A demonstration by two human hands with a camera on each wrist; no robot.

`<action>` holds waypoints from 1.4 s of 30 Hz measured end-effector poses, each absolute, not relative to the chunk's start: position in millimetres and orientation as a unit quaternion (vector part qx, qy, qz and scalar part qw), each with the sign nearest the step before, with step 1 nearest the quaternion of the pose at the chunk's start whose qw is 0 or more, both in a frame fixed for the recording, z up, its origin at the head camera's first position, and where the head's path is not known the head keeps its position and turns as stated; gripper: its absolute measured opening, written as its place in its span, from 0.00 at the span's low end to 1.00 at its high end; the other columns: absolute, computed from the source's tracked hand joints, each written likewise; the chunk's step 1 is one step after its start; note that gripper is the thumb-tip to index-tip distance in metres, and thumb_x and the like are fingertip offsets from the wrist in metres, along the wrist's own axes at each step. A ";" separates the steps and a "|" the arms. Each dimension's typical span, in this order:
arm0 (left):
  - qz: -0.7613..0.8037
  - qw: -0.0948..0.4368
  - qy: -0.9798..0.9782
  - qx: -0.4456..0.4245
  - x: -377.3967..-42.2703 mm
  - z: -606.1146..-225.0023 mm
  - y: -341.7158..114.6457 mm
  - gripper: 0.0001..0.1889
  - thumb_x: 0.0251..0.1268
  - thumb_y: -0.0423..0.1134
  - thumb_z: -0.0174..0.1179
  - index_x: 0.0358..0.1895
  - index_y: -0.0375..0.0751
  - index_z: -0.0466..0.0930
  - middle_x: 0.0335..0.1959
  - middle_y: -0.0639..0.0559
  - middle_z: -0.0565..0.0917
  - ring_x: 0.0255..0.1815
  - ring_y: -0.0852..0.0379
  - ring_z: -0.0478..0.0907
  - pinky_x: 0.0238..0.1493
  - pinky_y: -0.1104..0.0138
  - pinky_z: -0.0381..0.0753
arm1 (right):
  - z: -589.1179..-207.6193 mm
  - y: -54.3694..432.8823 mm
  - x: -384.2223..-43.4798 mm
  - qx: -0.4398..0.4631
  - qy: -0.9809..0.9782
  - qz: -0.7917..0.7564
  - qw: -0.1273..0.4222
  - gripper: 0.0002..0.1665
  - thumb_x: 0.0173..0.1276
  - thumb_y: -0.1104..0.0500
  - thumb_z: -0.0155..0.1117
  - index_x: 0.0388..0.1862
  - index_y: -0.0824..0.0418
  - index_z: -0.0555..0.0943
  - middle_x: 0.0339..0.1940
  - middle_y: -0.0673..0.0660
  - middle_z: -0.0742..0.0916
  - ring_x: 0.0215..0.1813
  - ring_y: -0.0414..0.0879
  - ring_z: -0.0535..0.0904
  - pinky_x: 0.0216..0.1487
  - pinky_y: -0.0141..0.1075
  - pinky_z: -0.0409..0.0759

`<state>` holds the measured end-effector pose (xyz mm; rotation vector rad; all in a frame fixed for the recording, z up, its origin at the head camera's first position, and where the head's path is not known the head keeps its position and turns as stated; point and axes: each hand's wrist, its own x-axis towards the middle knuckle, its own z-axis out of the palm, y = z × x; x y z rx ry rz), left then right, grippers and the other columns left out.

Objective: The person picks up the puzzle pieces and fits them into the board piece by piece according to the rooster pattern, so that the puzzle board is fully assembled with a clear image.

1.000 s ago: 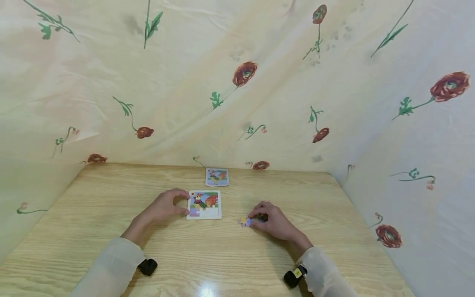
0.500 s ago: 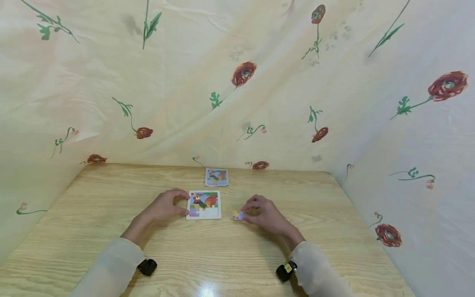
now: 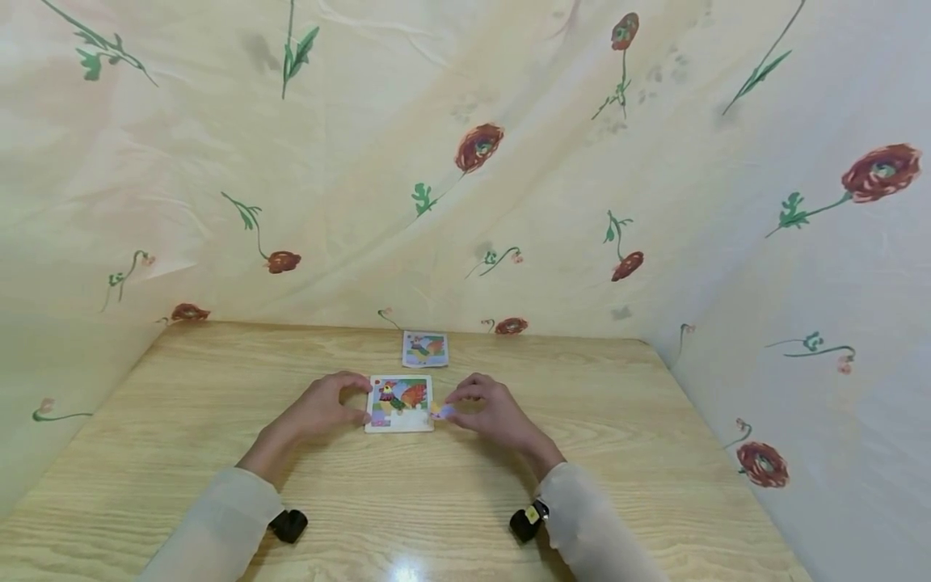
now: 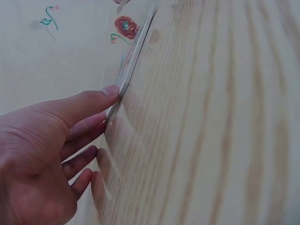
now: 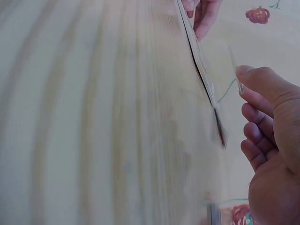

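Note:
A square jigsaw puzzle board (image 3: 375, 427) with a rooster picture and a pale border lies on the table; the lower right part of its picture is a bare white area. My left hand (image 3: 325, 406) holds the board's left edge, thumb at the near corner and index finger further back. Between thumb and index finger, my right hand (image 3: 494, 412) pinches a small yellow and lilac puzzle piece (image 3: 440, 411) right at the board's right edge. From the right wrist view, the puzzle piece (image 5: 236, 70) appears edge-on, raised above the board's surface.
Behind the board lies a small rooster picture card (image 3: 425, 349). The wooden table (image 3: 407, 501) runs back to a flower-printed cloth (image 3: 349, 162), which also hangs along the sides. A black wrist camera (image 3: 527, 522) sits below the right hand.
My right hand has lifted the puzzle piece from the table and carried it left to the board's right edge. The left hand has stayed at the board.

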<state>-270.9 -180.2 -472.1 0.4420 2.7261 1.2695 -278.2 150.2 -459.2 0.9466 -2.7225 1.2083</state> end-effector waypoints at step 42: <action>0.415 0.053 0.895 0.155 -273.9 -471.6 -181.3 0.23 0.61 0.41 0.74 0.58 0.41 0.83 0.71 0.36 0.76 0.77 0.31 0.65 0.78 0.36 0.61 | -479.5 89.2 -290.5 0.299 -0.882 0.362 -0.031 0.09 0.64 0.54 0.77 0.43 0.52 0.91 0.39 0.49 0.83 0.40 0.41 0.72 0.40 0.30 0.72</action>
